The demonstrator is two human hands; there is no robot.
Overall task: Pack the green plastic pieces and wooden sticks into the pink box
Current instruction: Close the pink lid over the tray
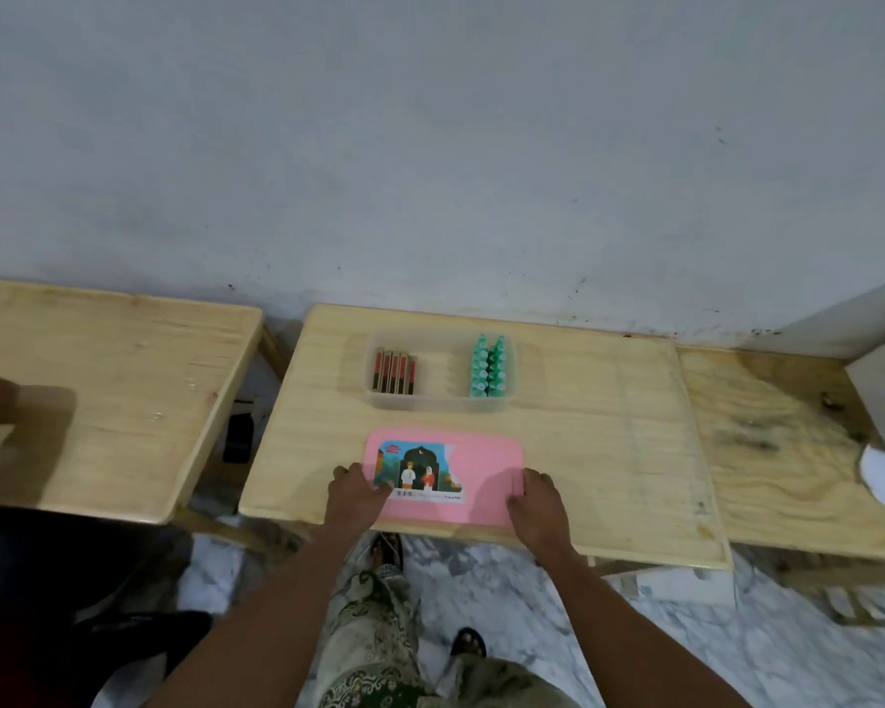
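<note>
Pink box (pixel 473 470) lies lidded at the table (pixel 609 452) front edge; left hand (pixel 354 495) and right hand (pixel 535 500) rest spread on its near corners, clasping nothing. Likely light, stiff, smooth: lift lid by both short edges

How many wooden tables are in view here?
3. The middle table holds the pink box and a clear tray; another table stands to its left, and a third adjoins on the right, partly cut off.
</note>
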